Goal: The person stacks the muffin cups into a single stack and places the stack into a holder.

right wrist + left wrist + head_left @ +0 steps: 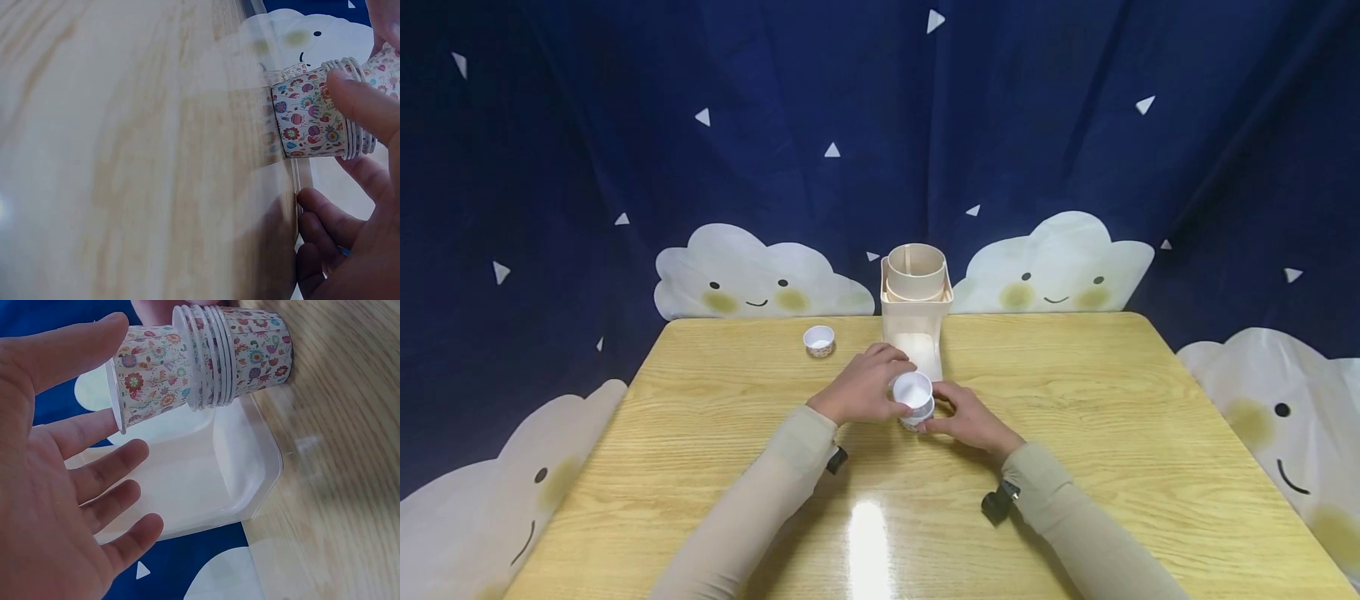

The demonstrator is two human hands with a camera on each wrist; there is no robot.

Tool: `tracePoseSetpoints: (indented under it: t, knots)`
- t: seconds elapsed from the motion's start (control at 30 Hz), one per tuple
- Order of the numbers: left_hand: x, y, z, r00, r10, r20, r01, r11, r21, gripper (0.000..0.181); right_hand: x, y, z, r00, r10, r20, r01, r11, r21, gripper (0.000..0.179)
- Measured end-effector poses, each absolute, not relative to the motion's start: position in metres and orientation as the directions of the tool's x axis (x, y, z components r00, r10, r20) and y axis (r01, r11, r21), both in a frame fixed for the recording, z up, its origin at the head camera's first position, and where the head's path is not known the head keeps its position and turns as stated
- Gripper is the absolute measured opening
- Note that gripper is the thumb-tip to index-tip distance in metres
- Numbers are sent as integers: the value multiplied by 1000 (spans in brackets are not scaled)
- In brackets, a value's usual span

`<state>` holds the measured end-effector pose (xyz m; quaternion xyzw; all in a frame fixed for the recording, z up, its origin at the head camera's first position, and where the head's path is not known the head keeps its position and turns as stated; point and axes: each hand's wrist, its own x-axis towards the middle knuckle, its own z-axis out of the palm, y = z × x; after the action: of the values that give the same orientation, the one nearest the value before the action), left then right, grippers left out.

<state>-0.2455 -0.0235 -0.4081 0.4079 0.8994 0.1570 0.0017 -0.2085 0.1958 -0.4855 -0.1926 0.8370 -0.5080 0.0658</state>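
Note:
My left hand [871, 387] pinches a floral-printed paper cup [153, 378] near its rim between thumb and index finger, the other fingers spread apart. The cup's base meets the mouth of a stack of matching paper cups [261, 353]; how far it sits inside is hidden. In the right wrist view the stack [309, 119] stands upright on the table, several white rims close together. My right hand [968, 421] grips this stack from the right, thumb near the rims. Just behind both hands is a cream-coloured holder [917, 321] with a round tube on top.
Another floral paper cup [819, 343] stands alone, mouth up, left of the holder. The wooden table [1075, 392] ends at a dark blue curtain [790, 75] printed with clouds and white triangles. A bright reflection lies on the tabletop near the front.

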Motion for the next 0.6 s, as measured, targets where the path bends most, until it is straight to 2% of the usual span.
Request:
tracePoseSetpoints:
  t: [0.43, 0.6]
  knots:
    - [-246, -28, -410, -685, 724, 82, 704, 629, 328, 66, -210, 196, -490, -921, -383, 72, -239, 409, -881, 58]
    - [-251, -35, -411, -712, 698, 78, 671, 642, 372, 66, -211, 197, -490, -919, -387, 80, -245, 400, -883, 58]
